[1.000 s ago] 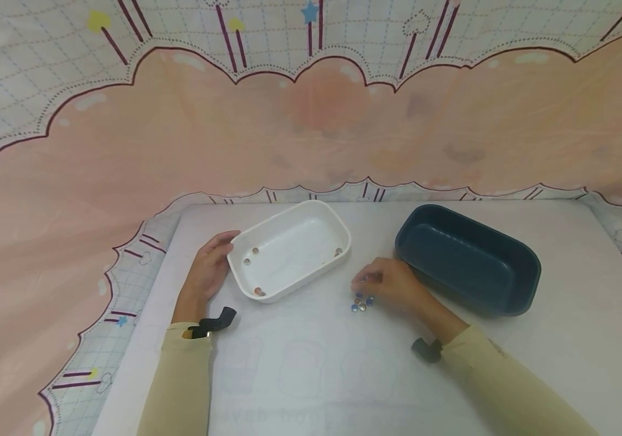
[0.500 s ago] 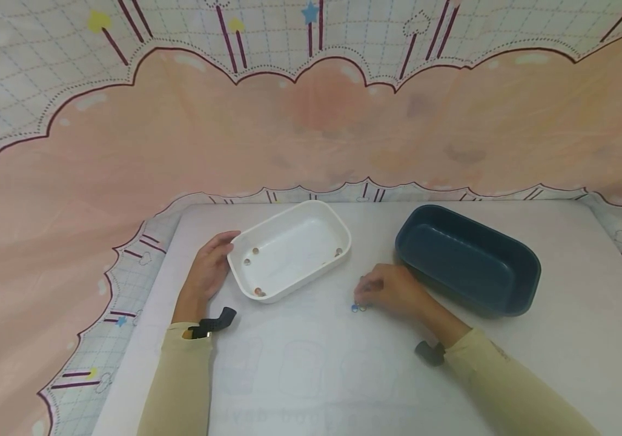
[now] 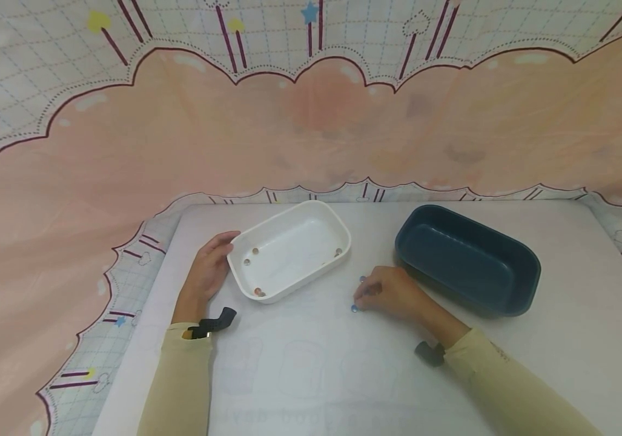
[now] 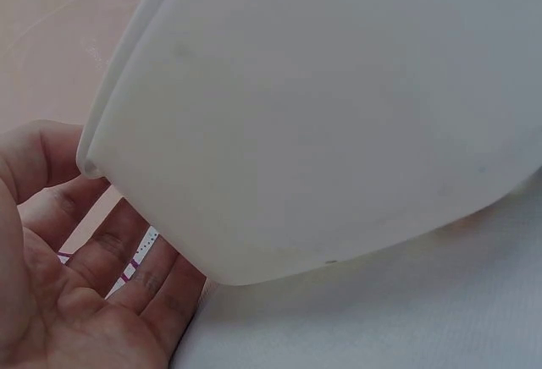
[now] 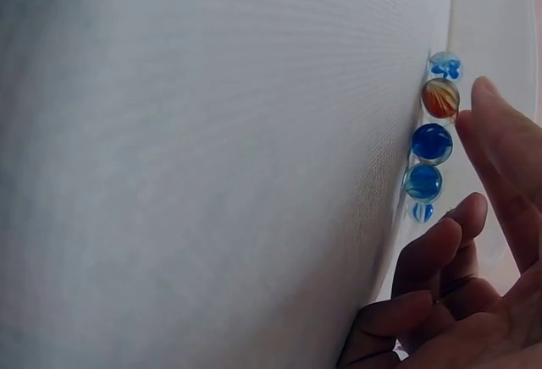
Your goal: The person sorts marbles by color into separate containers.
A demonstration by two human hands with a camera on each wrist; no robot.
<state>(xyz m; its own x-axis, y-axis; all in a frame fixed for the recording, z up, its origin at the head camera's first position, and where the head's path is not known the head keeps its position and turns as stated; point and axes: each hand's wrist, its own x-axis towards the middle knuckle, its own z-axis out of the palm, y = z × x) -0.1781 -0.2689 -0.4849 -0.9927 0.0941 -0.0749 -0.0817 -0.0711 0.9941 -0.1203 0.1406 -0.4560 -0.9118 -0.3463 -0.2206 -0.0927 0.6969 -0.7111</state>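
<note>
Backdrop cloth (image 3: 376, 139): peach, dark-red scalloped outline; its white gridded border (image 3: 191, 24) carries dark-red strokes, yellow dots (image 3: 99, 22) and blue stars (image 3: 309, 12). Table covering (image 3: 289, 327): white, faint lettering (image 3: 316, 417) showing near the front.

The marbles (image 5: 432, 143) look like smooth, glossy glass.

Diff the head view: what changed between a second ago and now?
The right hand shifted slightly down-frame; its fingers now hide most of the loose marbles. No clear pick-up or release shows. Unchanged: the left hand at the white tray, the marbles inside, the dark tray.
</note>
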